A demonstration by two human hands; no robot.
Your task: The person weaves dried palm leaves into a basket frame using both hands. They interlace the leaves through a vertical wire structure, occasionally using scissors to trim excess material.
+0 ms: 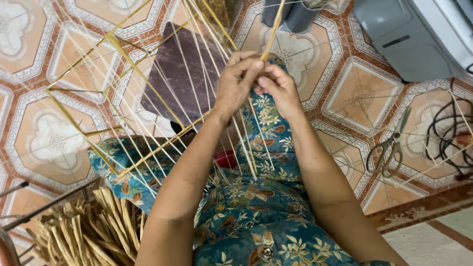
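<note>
Beneath me spreads a glossy ceramic tile floor (59,138), octagon patterns in terracotta, cream and white. A dark purplish square stone slab (182,74) lies ahead. Right, a grey plastic machine casing (409,34) sits by coiled black cables (451,133) and steel scissors (389,148). Soft, even daylight.

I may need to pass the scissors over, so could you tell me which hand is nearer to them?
Right. The right hand is up-left of the scissors on the floor; the left hand sits farther left.
</note>
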